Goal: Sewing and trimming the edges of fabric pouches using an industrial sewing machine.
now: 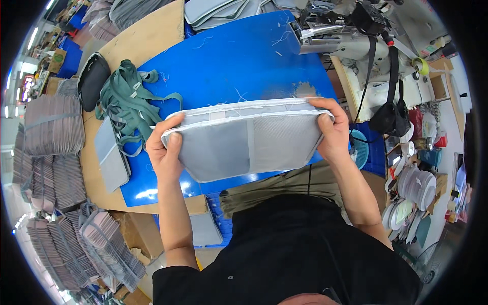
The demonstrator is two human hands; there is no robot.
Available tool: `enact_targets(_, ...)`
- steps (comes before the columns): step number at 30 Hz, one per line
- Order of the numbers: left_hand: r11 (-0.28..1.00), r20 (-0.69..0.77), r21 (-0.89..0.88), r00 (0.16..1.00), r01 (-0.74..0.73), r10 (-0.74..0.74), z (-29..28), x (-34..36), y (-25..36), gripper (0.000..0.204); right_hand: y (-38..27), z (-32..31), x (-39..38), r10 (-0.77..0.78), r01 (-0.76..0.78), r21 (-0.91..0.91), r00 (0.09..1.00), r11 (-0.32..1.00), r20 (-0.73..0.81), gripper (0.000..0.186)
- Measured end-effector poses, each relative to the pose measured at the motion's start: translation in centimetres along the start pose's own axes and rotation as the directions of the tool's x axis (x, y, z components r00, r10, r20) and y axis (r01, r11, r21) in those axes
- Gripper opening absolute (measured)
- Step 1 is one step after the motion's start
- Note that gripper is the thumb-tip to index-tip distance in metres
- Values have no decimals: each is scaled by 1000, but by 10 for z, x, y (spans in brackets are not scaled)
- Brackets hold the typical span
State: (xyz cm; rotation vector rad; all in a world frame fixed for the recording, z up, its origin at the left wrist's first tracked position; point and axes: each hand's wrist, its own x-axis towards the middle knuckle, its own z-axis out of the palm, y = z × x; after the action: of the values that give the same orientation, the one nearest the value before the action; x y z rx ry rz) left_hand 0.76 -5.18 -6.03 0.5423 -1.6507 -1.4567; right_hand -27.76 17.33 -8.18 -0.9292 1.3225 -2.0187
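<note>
While both hands grip its ends, left hand (163, 147) and right hand (331, 129), the grey fabric panel (246, 142) spans between them.

blue table (244, 66), green straps (127, 99), flat grey panel (109, 155), black pouch (93, 80)

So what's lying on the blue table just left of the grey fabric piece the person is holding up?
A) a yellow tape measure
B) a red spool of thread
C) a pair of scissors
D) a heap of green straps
D: a tangled heap of green straps lies on the blue table, left of the grey fabric piece held between the left hand and right hand.
</note>
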Motion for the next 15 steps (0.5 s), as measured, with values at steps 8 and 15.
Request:
enact_targets(8, 942, 70, -201, 964, 267, -258, -2, 13, 16, 14, 16, 8, 3, 217, -201, 193, 974, 960, -64, 27)
enact_targets(15, 926, 24, 40, 926, 375, -376, -43, 63, -21, 13, 26, -11, -13, 528, -531, -28, 845, 847, -80, 48)
